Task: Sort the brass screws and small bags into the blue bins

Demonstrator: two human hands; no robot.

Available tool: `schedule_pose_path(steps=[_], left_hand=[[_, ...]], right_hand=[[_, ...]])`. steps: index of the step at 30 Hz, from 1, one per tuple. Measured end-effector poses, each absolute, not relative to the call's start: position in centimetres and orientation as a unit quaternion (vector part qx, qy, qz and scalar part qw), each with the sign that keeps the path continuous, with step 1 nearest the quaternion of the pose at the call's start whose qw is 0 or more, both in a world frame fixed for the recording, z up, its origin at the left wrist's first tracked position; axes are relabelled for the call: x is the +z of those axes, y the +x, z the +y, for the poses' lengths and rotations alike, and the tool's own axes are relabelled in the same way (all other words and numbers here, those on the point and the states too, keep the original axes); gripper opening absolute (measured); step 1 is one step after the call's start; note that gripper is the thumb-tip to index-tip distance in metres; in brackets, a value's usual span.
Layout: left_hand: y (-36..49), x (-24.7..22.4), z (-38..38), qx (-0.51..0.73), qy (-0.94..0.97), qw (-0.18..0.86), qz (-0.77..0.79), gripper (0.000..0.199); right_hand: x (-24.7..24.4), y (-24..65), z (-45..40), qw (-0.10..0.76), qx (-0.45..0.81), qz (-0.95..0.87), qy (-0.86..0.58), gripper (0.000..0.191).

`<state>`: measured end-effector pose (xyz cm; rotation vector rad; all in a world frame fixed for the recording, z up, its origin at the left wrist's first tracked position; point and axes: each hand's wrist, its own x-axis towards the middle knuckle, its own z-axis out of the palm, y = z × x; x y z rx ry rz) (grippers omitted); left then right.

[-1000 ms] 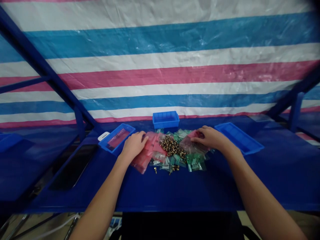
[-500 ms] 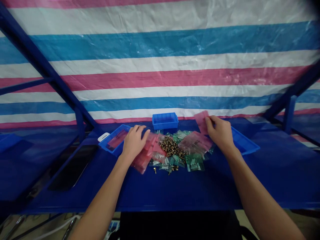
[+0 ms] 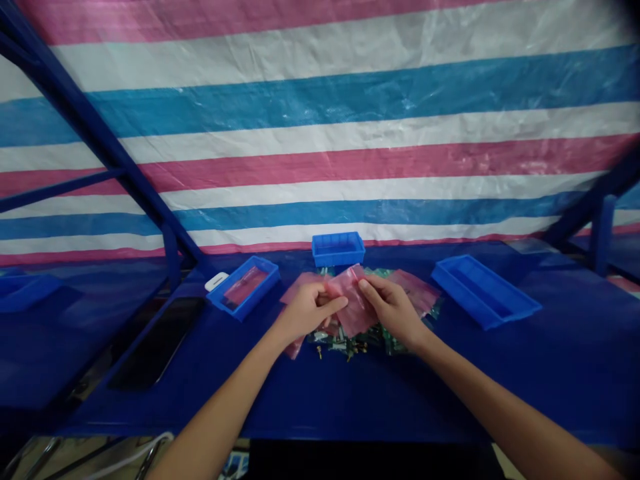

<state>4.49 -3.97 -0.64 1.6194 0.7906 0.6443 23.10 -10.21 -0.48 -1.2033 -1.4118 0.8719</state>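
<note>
Between both hands, over the middle of the pile, is a pink plastic bag [image 3: 354, 308]. My left hand [image 3: 309, 309] pinches its left edge. On the opposite side my right hand [image 3: 391, 308] grips the bag near its upper right corner, thumb and fingers closed. Beneath lie more pink bags [image 3: 416, 291] and small green-tinted packets [image 3: 395, 343] with pale pieces inside. A few small brass-coloured parts [image 3: 356, 348] show below the held bag; the rest of that heap is hidden behind it and the hands.
Blue trays stand around the pile: a left tray [image 3: 273, 268] with a pink bag inside, a back tray [image 3: 339, 259], and a right tray [image 3: 487, 320]. A black phone [image 3: 157, 343] and a white object [image 3: 217, 281] lie at left. Striped sheeting [image 3: 350, 160] hangs behind the blue table.
My right hand has brought the pink bag from the right side to the middle. My left hand has moved right from the loose pink bags and now grips it too.
</note>
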Motion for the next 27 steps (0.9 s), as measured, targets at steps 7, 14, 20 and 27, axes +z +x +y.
schedule_pose_path(steps=[7, 14, 20, 27], left_hand=[[4.5, -0.3, -3.7, 0.353, 0.657, 0.577, 0.334, 0.029], [4.3, -0.9, -3.3, 0.4, 0.672, 0.524, 0.337, 0.028], [3.7, 0.3, -3.1, 0.444, 0.771, 0.373, 0.264, 0.009], [3.6, 1.2, -3.5, 0.37, 0.826, 0.307, 0.293, 0.03]], right_hand=[[-0.1, 24.0, -10.2, 0.464, 0.486, -0.569, -0.474, 0.029], [-0.1, 24.3, -10.1, 0.437, 0.478, -0.61, -0.456, 0.023], [-0.1, 25.0, -9.8, 0.507, 0.219, -0.683, -0.479, 0.008], [0.1, 25.3, -9.8, 0.527, 0.166, -0.693, -0.463, 0.019]])
